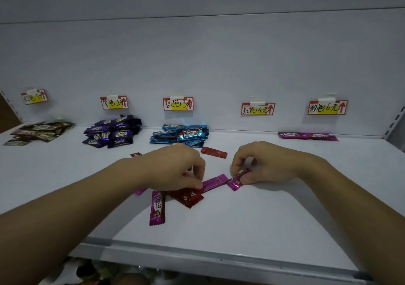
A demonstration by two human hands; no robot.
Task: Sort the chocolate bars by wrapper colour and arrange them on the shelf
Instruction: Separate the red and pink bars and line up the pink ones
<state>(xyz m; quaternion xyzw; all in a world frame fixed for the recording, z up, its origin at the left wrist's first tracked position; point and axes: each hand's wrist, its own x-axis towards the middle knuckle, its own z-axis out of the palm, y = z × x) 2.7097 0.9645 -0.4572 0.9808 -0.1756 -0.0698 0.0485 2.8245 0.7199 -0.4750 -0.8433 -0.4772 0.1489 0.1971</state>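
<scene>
Pinching on both sides: left hand (175, 168) curled, thumb and forefinger apparently closed on the left end of a pink chocolate bar (213, 182); right hand (266, 164) curled likewise, nipping a second pink bar (237, 180) at its right end. Both bars low over the white shelf (263, 219), near the middle, almost end to end, seemingly not yet lifted clear.

Just beneath the left thumb: overlapping red bars (188, 196), touching the pinched pink one. Nearer and left of those, a third pink bar (157, 208), lying lengthwise toward the front edge. Farther back, a lone red bar (214, 152), apart from the heap.

Judged from the layout: pink being picked out, bound for the pink row (308, 136) at the far right, under the pink price label (327, 107).

Lift straight up before moving off, so as not to drag the red wrappers along. Keep the pinch on the crimped ends; foil probably slippery, likely to twist if held by one corner. Carry both across together, then lay flat against the existing row, logos facing the same way. Leave the space under the red price label (258, 109) free for the reds. Steer clear of the blue pile (179, 136) and purple pile (112, 134) at the far left, already sorted by the look of it.
</scene>
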